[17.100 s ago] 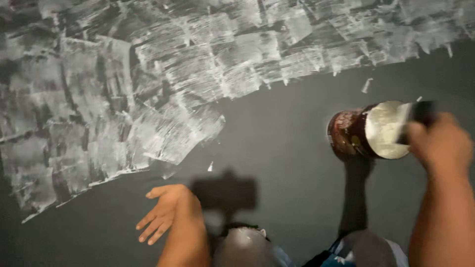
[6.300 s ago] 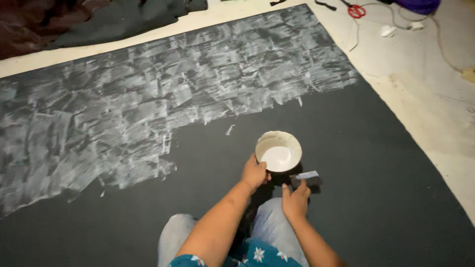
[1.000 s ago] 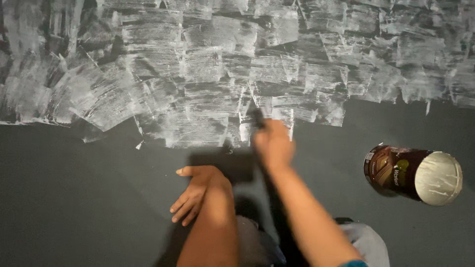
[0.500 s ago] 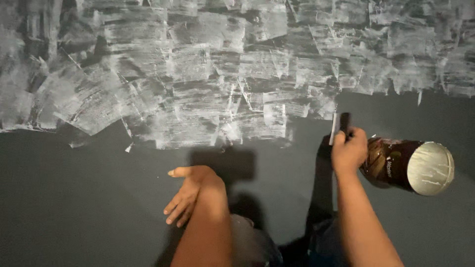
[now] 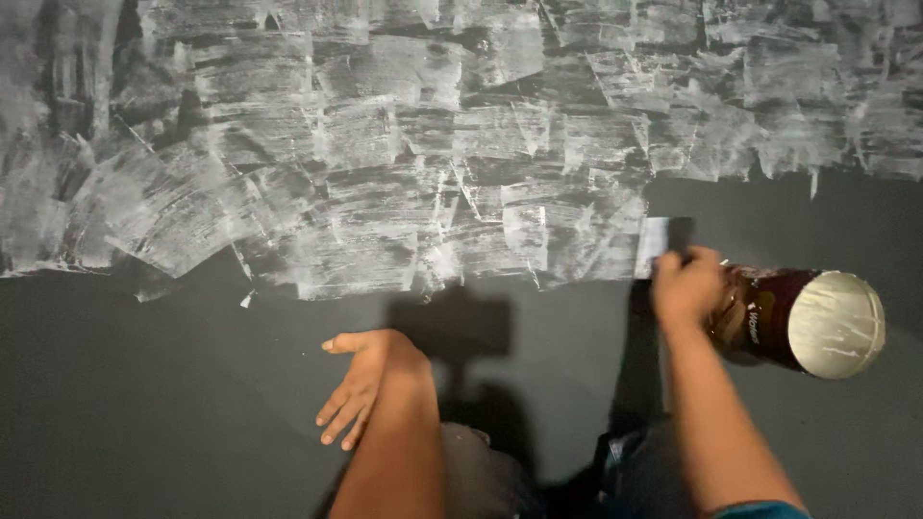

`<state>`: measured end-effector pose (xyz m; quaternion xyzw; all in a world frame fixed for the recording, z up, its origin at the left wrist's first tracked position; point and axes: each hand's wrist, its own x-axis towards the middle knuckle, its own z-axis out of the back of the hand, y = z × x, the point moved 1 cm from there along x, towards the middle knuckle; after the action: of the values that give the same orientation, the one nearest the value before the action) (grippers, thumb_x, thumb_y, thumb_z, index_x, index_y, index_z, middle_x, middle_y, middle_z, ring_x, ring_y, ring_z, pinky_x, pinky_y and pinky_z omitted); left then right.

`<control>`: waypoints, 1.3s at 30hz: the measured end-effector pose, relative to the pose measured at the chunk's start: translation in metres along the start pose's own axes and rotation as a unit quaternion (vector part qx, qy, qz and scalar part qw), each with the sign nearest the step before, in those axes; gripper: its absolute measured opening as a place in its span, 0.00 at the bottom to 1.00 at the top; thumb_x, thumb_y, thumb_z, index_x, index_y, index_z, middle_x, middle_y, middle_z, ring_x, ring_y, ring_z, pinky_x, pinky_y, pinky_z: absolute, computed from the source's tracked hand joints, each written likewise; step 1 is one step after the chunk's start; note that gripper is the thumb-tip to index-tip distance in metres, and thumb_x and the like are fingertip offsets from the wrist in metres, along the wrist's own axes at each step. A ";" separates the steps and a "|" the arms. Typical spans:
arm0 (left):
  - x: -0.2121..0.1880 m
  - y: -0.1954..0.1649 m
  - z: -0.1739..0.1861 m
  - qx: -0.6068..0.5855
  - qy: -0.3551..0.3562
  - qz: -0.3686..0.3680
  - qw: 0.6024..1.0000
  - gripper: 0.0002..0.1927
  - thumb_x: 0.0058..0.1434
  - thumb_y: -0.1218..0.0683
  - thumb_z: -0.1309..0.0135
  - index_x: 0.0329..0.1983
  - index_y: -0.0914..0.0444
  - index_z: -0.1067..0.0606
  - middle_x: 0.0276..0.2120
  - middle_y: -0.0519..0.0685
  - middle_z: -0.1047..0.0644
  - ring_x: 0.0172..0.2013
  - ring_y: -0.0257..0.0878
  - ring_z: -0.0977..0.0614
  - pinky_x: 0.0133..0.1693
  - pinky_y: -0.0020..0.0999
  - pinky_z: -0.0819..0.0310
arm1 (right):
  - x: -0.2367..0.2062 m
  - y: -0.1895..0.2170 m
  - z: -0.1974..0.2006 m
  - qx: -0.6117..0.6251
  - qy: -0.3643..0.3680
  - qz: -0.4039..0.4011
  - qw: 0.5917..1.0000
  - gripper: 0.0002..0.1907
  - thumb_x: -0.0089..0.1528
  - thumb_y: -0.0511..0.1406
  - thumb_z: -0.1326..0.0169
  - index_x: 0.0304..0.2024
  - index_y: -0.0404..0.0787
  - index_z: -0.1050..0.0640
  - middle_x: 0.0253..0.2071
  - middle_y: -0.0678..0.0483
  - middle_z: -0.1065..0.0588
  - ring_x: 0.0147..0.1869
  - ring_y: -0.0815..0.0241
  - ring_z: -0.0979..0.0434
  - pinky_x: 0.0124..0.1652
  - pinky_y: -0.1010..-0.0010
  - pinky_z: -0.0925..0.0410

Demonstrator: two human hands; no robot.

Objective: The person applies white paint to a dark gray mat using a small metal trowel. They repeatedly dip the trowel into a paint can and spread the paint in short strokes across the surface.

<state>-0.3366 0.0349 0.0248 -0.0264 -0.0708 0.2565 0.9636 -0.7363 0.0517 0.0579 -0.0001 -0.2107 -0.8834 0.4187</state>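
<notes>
1. Nearest the camera, the person's knees and the lower forearms run off the bottom edge; a strip of blue sleeve on the right arm is cut off there too.
2. The left hand (image 5: 361, 389) lies flat on the dark grey sheet (image 5: 144, 413), palm down, its grip spread and holding nothing. The fingers point down and left.
3. A dark square shadow (image 5: 452, 327) falls on the sheet just right of and beyond that hand.
4. The right hand (image 5: 685, 286) is closed, its grip pinching a flat scraper (image 5: 663, 242). Only the pale blade end shows above the knuckles; the handle is hidden inside the fist.
5. The blade stands just beyond the right grip, at the lower edge of the white paste area (image 5: 433, 163), touching or nearly touching the sheet; which cannot be told.
6. Just right of the right grip stands a dark brown tin (image 5: 760, 322), seen tilted from above, its round opening (image 5: 836, 324) smeared white. The hand covers its left side, so contact cannot be judged.
7. Beyond both grips the white paste spreads in rough overlapping strokes across the sheet and runs out of view at the top, left and right.
</notes>
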 end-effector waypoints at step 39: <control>-0.032 -0.004 -0.001 0.050 0.068 0.002 0.996 0.54 0.62 0.22 0.65 0.77 0.65 0.50 0.76 0.61 0.53 0.74 0.62 0.52 0.67 0.70 0.56 | 0.139 -0.017 -0.075 0.057 -0.074 0.043 0.995 0.15 0.74 0.40 0.51 0.51 0.31 0.28 0.48 0.37 0.26 0.51 0.36 0.26 0.51 0.48 0.35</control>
<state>-0.3621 0.0151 0.0199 0.0048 0.0076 0.2595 0.9657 -0.8264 -0.0696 0.0074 -0.0508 -0.2913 -0.8484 0.4391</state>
